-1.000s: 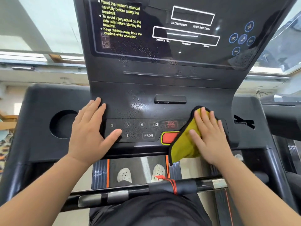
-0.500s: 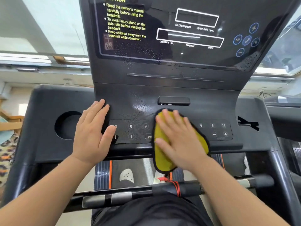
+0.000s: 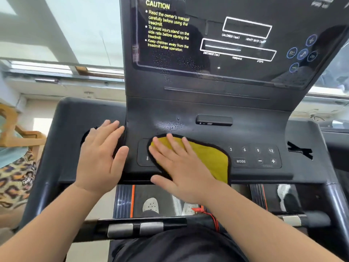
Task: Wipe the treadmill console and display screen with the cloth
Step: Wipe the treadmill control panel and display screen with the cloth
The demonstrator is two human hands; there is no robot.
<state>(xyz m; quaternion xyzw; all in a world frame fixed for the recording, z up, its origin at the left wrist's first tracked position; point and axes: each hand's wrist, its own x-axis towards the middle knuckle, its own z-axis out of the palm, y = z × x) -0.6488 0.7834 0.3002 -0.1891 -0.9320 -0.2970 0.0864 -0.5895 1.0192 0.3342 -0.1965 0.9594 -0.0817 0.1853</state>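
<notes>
A yellow cloth with a black edge lies flat on the button panel of the black treadmill console. My right hand presses on the cloth's left half with straight, spread fingers, covering the left and middle buttons. My left hand rests flat on the console's left wing, partly over a round cup holder. The dark display screen rises behind, with yellow caution text at its left and water droplets along its lower edge. More droplets sit on the console just above the cloth.
A black handlebar with silver pulse pads and a red cord crosses near my body. The treadmill belt and my white shoes show below the console. A wooden frame and patterned fabric stand at the left. Another machine lies at the right edge.
My right hand has slid the cloth leftward across the button panel, from the right buttons to the left ones. The right buttons are now uncovered. My left hand shifted slightly left.
</notes>
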